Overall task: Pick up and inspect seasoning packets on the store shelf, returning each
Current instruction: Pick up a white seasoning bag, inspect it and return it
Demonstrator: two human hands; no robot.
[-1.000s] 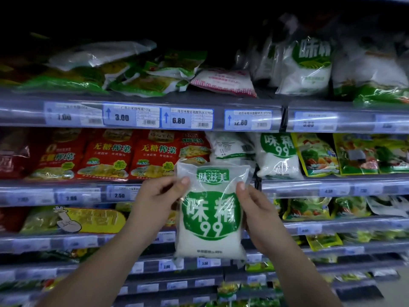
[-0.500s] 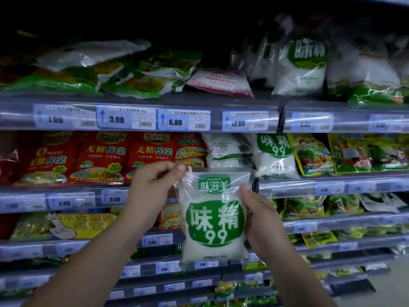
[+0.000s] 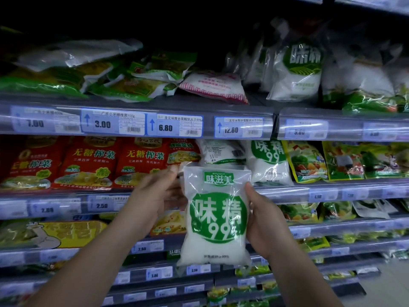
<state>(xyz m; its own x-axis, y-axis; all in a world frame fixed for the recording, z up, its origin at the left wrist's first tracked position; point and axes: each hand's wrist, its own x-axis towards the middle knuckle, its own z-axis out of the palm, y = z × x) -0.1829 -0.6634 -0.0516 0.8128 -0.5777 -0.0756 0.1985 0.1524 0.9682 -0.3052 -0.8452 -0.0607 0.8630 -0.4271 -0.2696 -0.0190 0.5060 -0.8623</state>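
Note:
I hold a clear seasoning packet (image 3: 218, 218) of white crystals with a green round label upright in front of the shelves. My left hand (image 3: 158, 199) pinches its upper left corner, fingers behind the bag. My right hand (image 3: 263, 220) grips its right edge, thumb on the front. A matching packet (image 3: 269, 160) stands on the second shelf just up and right, beside a white packet (image 3: 221, 151) showing its back.
Red pickle packets (image 3: 88, 162) fill the second shelf to the left. Green and white bags (image 3: 296, 72) lie on the top shelf above the price-tag rail (image 3: 141, 124). Green vegetable-print packets (image 3: 309, 161) stand at the right. Lower shelves hold more packets.
The packet and both hands have shifted a little right and lower against the shelves. My left hand's grip moved up to the packet's top left corner.

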